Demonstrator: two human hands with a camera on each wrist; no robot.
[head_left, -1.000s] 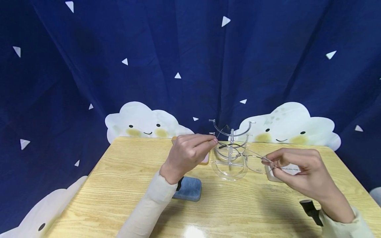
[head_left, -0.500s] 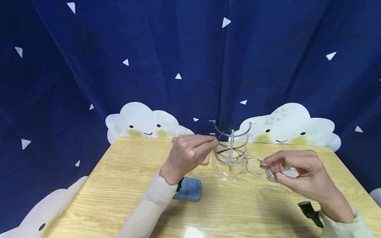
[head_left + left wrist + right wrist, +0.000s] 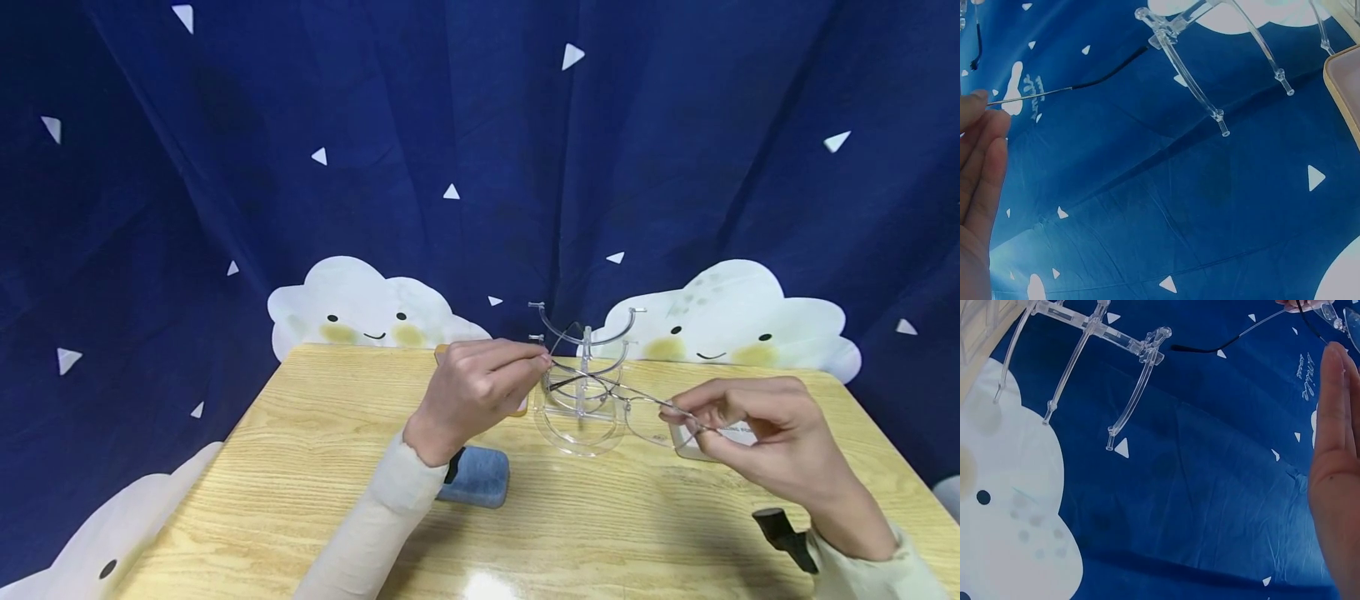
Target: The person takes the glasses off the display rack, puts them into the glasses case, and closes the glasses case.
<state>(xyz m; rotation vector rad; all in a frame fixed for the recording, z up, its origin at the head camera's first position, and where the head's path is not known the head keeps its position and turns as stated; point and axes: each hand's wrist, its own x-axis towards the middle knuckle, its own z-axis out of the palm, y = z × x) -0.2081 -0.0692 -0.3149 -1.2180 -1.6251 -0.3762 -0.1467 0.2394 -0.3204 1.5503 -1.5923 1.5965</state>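
Thin metal-framed eyeglasses (image 3: 628, 402) are held between both hands in front of a clear eyeglass display stand (image 3: 587, 358). My left hand (image 3: 480, 396) pinches one side of the frame. On the other side, my right hand (image 3: 772, 437) pinches the frame near its corner with thumb and fingers. Both temples are unfolded and point toward the stand. In the left wrist view, one black temple tip (image 3: 1110, 75) reaches close to the stand's top. The right wrist view shows another black temple tip (image 3: 1204, 349) beside the stand's top arm (image 3: 1135, 394).
A blue case (image 3: 480, 477) lies on the wooden table (image 3: 300, 483) by my left wrist. Behind that hand is an orange-edged item (image 3: 519, 408), partly hidden. A pale lettered item (image 3: 693, 443) sits under my right hand. A dark blue curtain (image 3: 510, 125) hangs behind.
The eyeglasses have tilted slightly, and one black temple tip sits a little lower against the stand. My right hand shifted very slightly; the left hand has stayed almost still.
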